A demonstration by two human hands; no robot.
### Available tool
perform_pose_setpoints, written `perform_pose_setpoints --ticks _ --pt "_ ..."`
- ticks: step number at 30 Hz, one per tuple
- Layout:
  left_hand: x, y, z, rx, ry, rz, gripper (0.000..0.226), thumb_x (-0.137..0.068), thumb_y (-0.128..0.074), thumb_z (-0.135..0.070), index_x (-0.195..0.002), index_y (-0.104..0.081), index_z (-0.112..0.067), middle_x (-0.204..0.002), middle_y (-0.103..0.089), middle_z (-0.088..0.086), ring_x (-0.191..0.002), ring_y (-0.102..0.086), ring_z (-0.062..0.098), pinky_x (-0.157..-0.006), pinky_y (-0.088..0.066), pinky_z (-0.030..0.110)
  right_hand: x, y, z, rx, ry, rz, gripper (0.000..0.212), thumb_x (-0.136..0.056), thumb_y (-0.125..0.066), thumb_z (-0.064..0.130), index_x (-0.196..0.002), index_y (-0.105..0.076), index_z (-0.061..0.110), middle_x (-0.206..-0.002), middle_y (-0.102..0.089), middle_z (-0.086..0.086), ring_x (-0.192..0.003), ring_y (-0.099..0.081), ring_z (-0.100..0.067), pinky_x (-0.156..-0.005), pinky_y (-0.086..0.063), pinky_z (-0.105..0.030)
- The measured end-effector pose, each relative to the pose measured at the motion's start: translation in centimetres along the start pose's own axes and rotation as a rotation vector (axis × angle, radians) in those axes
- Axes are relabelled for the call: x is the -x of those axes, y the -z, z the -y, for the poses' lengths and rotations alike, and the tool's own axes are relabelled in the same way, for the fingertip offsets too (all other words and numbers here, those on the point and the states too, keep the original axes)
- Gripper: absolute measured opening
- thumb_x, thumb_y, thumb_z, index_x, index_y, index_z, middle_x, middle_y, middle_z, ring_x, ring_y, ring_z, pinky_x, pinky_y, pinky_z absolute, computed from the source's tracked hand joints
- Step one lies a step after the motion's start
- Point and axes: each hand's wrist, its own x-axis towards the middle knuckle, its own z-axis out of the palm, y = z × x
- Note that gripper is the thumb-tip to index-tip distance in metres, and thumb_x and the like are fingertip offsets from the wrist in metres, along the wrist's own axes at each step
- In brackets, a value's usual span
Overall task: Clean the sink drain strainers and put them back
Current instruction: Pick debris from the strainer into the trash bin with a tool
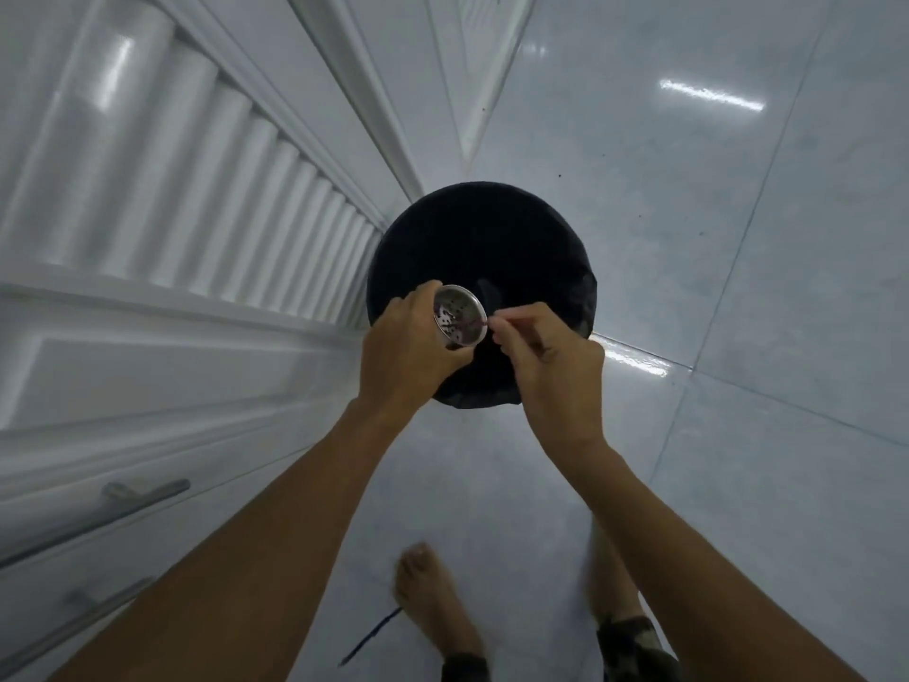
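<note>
Hanging above the black bin [492, 228], the strainer [460, 315] is clasped by the left grip [408, 347], its rim pinched by the right grip [551, 366].

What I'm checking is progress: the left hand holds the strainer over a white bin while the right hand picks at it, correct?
No: the bin is black, not white. The head view shows the left hand holding the strainer over it while the right hand picks at it with a thin stick.
</note>
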Motion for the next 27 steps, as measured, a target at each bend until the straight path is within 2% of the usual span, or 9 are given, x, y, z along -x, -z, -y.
perform_pose_setpoints --ticks 6,9,11,14,16,19,21,23,27 --pt "-0.1 -0.7 1.1 0.025 -0.003 0.041 0.081 -0.071 -0.088 -0.045 -0.138 -0.052 -0.02 -0.122 -0.065 0.002 -0.109 -0.06 0.022 -0.083 -0.052 0.034 -0.1 -0.5 -0.7 0.057 -0.02 -0.059 0.005 -0.099 -0.064 0.025 -0.101 -0.068 0.024 -0.085 -0.06 0.033 -0.083 -0.062 0.013 -0.073 -0.047 -0.003" --pt "-0.3 -0.5 1.3 0.042 -0.019 0.058 0.079 -0.072 -0.087 -0.045 -0.138 -0.052 -0.019 -0.122 -0.066 0.001 -0.108 -0.061 0.021 -0.084 -0.054 0.036 0.2 -1.3 -0.4 0.055 0.049 0.048 0.009 -0.098 -0.064 0.024 -0.104 -0.07 0.019 -0.092 -0.073 0.013 -0.085 -0.069 -0.002 -0.078 -0.057 -0.016" --pt "-0.5 -0.4 1.5 0.039 -0.01 0.064 0.081 -0.072 -0.087 -0.046 -0.139 -0.052 -0.02 -0.123 -0.066 0.001 -0.109 -0.06 0.021 -0.087 -0.053 0.036 -0.3 -1.4 -0.9 0.13 0.022 0.042 0.011 -0.099 -0.063 0.021 -0.105 -0.071 0.017 -0.095 -0.074 0.005 -0.086 -0.069 -0.007 -0.082 -0.059 -0.023" --pt "-0.8 -0.2 1.8 0.04 0.013 0.066 0.083 -0.071 -0.087 -0.047 -0.14 -0.051 -0.02 -0.124 -0.065 0.002 -0.111 -0.06 0.023 -0.091 -0.053 0.039 -1.0 -1.3 -1.4 0.135 0.009 -0.008 0.015 -0.1 -0.062 0.02 -0.11 -0.073 0.016 -0.101 -0.075 0.004 -0.091 -0.069 -0.01 -0.089 -0.053 -0.016" --pt "-0.9 -0.3 1.6 0.063 -0.014 0.071 0.081 -0.071 -0.086 -0.049 -0.139 -0.053 -0.017 -0.123 -0.066 0.003 -0.109 -0.061 0.023 -0.09 -0.054 0.042 -0.7 -1.9 -1.2 0.108 0.072 0.042 0.019 -0.098 -0.064 0.02 -0.113 -0.074 0.015 -0.105 -0.076 0.002 -0.095 -0.07 -0.01 -0.091 -0.05 -0.011" --pt "-0.7 -0.6 1.4 0.078 -0.033 0.083 0.082 -0.072 -0.084 -0.052 -0.138 -0.054 -0.015 -0.124 -0.066 0.004 -0.11 -0.061 0.023 -0.092 -0.054 0.043 -0.1 -2.4 -1.4 0.131 0.095 0.108 0.024 -0.096 -0.065 0.02 -0.117 -0.074 0.014 -0.107 -0.076 -0.004 -0.097 -0.072 -0.019 -0.094 -0.053 -0.021" --pt "-0.6 -0.9 1.6 0.06 -0.029 0.085 0.082 -0.073 -0.084 -0.052 -0.14 -0.053 -0.015 -0.126 -0.065 0.004 -0.112 -0.06 0.023 -0.095 -0.054 0.043 -0.5 -2.2 -1.8 0.189 0.104 0.078 0.023 -0.098 -0.063 0.018 -0.117 -0.074 0.013 -0.106 -0.076 -0.006 -0.096 -0.072 -0.023 -0.092 -0.056 -0.029" --pt "-0.6 -1.1 1.8 0.035 -0.037 0.09 0.083 -0.074 -0.085 -0.05 -0.141 -0.052 -0.014 -0.127 -0.065 0.004 -0.113 -0.059 0.023 -0.096 -0.053 0.042 -0.5 -2.0 -2.0 0.208 0.137 0.026 0.023 -0.096 -0.06 0.018 -0.114 -0.074 0.011 -0.102 -0.076 -0.009 -0.092 -0.073 -0.026 -0.088 -0.052 -0.027" --pt "-0.5 -1.3 1.8 0.006 -0.085 0.119 0.083 -0.073 -0.087 -0.045 -0.141 -0.054 -0.01 -0.129 -0.064 0.008 -0.115 -0.058 0.027 -0.098 -0.05 0.042 0.3 -2.7 -1.7 0.199 0.225 0.043 0.023 -0.088 -0.064 0.015 -0.109 -0.072 0.007 -0.094 -0.075 -0.013 -0.081 -0.074 -0.03 -0.082 -0.047 -0.026"
